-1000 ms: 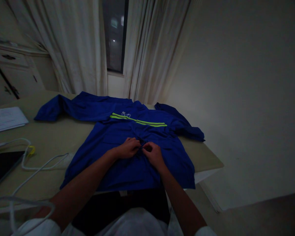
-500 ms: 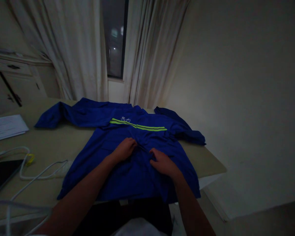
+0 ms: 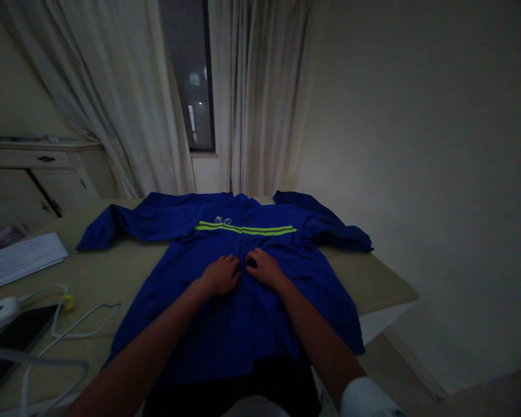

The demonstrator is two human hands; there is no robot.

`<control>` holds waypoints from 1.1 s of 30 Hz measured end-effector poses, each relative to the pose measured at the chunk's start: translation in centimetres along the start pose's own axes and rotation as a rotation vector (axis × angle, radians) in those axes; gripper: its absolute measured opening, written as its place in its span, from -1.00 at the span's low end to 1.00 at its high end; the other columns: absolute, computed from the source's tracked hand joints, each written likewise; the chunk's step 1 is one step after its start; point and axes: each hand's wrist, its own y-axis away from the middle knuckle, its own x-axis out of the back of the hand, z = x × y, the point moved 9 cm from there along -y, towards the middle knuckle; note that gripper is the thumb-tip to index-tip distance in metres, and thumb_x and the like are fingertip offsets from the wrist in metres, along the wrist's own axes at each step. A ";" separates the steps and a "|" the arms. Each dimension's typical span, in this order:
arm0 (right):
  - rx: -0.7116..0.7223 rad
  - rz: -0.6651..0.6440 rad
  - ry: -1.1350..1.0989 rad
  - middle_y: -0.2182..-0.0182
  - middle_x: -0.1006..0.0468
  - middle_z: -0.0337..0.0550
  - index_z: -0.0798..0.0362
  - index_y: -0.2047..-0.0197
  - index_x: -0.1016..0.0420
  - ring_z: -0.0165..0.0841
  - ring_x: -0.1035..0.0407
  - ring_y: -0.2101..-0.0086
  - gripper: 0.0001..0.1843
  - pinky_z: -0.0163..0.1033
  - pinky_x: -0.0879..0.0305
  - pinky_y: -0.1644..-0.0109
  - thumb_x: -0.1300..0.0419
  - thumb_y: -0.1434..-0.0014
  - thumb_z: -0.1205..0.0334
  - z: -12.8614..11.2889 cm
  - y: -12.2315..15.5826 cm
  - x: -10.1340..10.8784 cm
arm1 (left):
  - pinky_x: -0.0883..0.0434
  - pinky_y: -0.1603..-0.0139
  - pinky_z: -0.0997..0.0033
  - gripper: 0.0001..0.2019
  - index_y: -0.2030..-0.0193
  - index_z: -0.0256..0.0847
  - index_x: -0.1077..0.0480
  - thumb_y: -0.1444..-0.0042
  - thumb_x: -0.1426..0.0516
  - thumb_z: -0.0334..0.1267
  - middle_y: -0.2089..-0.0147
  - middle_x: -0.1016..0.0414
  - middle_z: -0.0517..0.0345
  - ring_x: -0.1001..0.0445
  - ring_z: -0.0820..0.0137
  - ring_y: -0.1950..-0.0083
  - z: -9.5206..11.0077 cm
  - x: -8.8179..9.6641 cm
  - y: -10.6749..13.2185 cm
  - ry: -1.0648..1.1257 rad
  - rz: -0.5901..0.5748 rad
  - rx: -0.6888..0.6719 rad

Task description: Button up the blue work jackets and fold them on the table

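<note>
Holding the fingers of the left hand (image 3: pixel 221 274) bent and bunched together, pointing down at the centre front of the blue work jacket (image 3: pixel 243 313); not revealing whether clamped on cloth. Curling the fingers of the right hand (image 3: pixel 263 267) opposite, just beside the left, with thumb and forefinger rounding a dark gap; again not revealing any pinch on the fabric.

Lying front up on the desk (image 3: pixel 143 272), in the case of the jacket, with one sleeve (image 3: pixel 134 225) reaching to the left and the other (image 3: pixel 341 234) to the right. Rating as done, by judgement, the spreading of the garment and the lining-up of the yellow-green stripes (image 3: pixel 247 231) across the chest. Rating as unfinished the work along the centre front; not confirming any closure there, owing to poor light.

Reaching forward from the near edge with both forearms (image 3: pixel 316 327), converging on the centre line, with wrists low over the cloth.

Noting farther out, at left on the desk: printed sheets (image 3: pixel 26 258), a white device with a small display (image 3: pixel 4 315), a dark phone-like slab (image 3: pixel 26 330) and a white cable (image 3: pixel 84 335). Noting curtains (image 3: pixel 260 98) hanging beyond the far edge.
</note>
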 end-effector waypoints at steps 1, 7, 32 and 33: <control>0.007 0.020 0.024 0.08 -0.56 -0.15 -0.04 0.03 -0.58 -0.31 -0.47 0.11 -0.80 -0.30 -0.29 0.13 -0.30 -0.27 0.19 -0.2 0.3 0.0 | -0.44 -0.07 0.03 -0.65 -0.12 -0.17 -0.48 -0.35 0.02 -0.16 -0.16 -0.54 -0.19 -0.53 0.01 -0.15 0.0 0.6 -0.8 -0.016 0.014 0.045; -0.038 0.080 0.239 0.07 -0.56 -0.05 0.00 0.06 -0.55 -0.25 -0.47 0.07 -0.85 -0.25 -0.34 0.12 -0.19 -0.35 0.21 -1.1 0.5 -0.1 | -0.39 0.04 0.15 -0.73 0.16 -0.19 -0.46 -0.37 0.06 -0.30 0.08 -0.55 -0.12 -0.51 0.13 0.03 -0.1 1.7 -3.0 -0.004 0.228 0.169; -0.063 0.115 0.163 0.16 -0.55 -0.13 0.01 0.17 -0.56 -0.29 -0.43 0.21 -0.90 -0.25 -0.21 0.18 -0.22 -0.28 0.23 0.5 0.4 1.2 | -0.29 -0.04 0.04 -0.68 -0.11 -0.06 -0.45 -0.22 -0.11 -0.28 -0.14 -0.51 0.00 -0.36 0.02 -0.13 1.2 1.3 -1.4 0.133 0.118 -0.052; -0.048 0.107 0.128 0.18 -0.54 -0.15 0.02 0.18 -0.56 -0.31 -0.42 0.23 -0.91 -0.26 -0.20 0.20 -0.23 -0.27 0.23 0.5 0.4 1.1 | -0.29 -0.03 0.04 -0.69 -0.09 -0.07 -0.45 -0.23 -0.09 -0.31 -0.13 -0.52 0.01 -0.36 0.02 -0.12 1.1 1.2 -1.5 0.130 0.123 -0.049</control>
